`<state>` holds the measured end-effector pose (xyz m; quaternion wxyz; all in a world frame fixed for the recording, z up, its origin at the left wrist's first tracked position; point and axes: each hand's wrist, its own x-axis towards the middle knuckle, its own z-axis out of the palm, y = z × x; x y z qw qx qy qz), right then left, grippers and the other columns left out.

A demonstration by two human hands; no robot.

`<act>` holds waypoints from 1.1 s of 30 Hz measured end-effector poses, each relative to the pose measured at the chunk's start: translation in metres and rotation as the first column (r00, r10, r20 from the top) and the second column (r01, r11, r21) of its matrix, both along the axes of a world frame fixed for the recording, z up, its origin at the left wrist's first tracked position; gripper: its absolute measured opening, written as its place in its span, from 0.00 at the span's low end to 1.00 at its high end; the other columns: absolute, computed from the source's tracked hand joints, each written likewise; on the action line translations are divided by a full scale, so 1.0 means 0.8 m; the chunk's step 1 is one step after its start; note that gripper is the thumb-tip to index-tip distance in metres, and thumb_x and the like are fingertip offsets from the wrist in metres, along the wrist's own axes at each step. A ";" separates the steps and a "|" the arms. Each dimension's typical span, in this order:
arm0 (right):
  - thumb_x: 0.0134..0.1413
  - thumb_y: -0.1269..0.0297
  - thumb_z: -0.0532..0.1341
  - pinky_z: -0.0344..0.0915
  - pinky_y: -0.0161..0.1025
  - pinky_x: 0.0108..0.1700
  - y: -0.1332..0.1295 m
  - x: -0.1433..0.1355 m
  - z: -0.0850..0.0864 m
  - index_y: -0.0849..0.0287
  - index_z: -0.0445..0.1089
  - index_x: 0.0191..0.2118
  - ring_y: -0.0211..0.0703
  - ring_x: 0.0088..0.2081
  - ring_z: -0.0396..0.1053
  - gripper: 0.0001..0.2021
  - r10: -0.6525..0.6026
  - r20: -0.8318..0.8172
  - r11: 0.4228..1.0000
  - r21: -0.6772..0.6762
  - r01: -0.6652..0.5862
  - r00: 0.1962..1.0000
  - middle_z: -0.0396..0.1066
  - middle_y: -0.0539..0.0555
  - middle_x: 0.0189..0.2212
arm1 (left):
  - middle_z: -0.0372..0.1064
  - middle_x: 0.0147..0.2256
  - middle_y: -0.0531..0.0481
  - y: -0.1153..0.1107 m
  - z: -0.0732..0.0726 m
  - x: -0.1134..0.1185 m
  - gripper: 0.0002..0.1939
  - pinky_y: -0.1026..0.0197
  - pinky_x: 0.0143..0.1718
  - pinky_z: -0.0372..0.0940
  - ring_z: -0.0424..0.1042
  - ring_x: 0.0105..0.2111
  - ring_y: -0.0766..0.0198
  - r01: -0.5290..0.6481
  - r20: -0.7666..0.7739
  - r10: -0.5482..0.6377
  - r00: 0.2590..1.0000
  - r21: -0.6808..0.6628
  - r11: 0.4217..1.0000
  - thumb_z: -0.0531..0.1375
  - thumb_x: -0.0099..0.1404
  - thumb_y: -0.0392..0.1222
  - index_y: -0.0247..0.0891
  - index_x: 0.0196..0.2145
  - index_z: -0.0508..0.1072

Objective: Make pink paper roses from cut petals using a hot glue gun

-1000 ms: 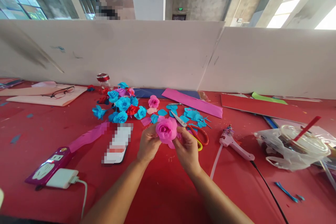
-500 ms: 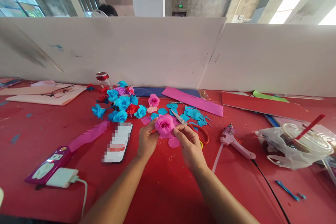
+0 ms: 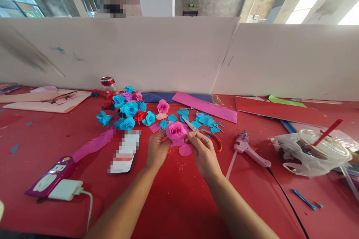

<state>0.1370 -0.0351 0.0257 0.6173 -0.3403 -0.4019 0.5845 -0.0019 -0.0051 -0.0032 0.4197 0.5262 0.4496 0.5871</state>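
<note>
1. pink paper flower (image 3: 176, 130): held above the counter (image 3: 174, 205); left hand (image 3: 157, 149) fingers gripping its left side, right hand (image 3: 204, 152) fingers pinched together at its right edge.
2. scissors (image 3: 190, 124): just beyond the right hand, partly hidden by it.
3. glue gun (image 3: 254, 156): lying to the right.
4. forearms (image 3: 129, 196): angled inward, hands facing each other.

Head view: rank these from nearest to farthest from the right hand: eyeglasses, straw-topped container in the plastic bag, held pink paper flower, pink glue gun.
From the right hand:
1. Held pink paper flower: directly to its left.
2. Pink glue gun: to its right.
3. Straw-topped container: farther right, past the glue gun.
4. Eyeglasses: far left, toward the back.
</note>
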 end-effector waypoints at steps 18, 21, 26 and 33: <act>0.46 0.63 0.68 0.53 0.33 0.31 -0.001 -0.003 -0.002 0.57 0.74 0.28 0.34 0.27 0.58 0.04 0.038 -0.079 0.997 -0.064 -0.043 0.996 0.67 0.47 0.24 | 0.77 0.36 0.50 -0.002 -0.002 0.003 0.13 0.58 0.43 0.64 0.72 0.39 0.57 0.015 0.021 -0.017 1.000 0.053 0.998 0.63 0.53 0.38 0.40 0.38 0.80; 0.46 0.63 0.67 0.53 0.33 0.31 -0.001 -0.003 -0.001 0.57 0.73 0.26 0.34 0.27 0.57 0.05 0.046 -0.085 0.996 -0.071 -0.052 0.995 0.65 0.47 0.23 | 0.77 0.36 0.50 -0.003 0.000 0.004 0.12 0.59 0.42 0.64 0.72 0.38 0.57 -0.002 0.016 0.001 1.000 0.039 0.999 0.63 0.52 0.38 0.40 0.36 0.80; 0.46 0.63 0.66 0.55 0.33 0.33 -0.002 -0.002 0.005 0.57 0.72 0.26 0.35 0.28 0.57 0.05 0.029 -0.137 0.996 -0.078 -0.040 0.990 0.63 0.46 0.24 | 0.76 0.31 0.52 -0.004 0.003 0.004 0.10 0.61 0.38 0.64 0.70 0.34 0.60 -0.026 0.021 0.026 0.999 0.002 1.000 0.63 0.51 0.38 0.39 0.34 0.80; 0.50 0.57 0.63 0.57 0.35 0.33 -0.001 -0.008 -0.001 0.57 0.72 0.29 0.38 0.31 0.61 0.09 0.157 -0.162 0.970 -0.161 -0.183 0.974 0.66 0.50 0.28 | 0.72 0.24 0.54 -0.002 0.002 0.006 0.08 0.64 0.31 0.61 0.66 0.27 0.65 -0.072 0.120 0.077 0.990 -0.050 0.996 0.63 0.50 0.37 0.37 0.30 0.79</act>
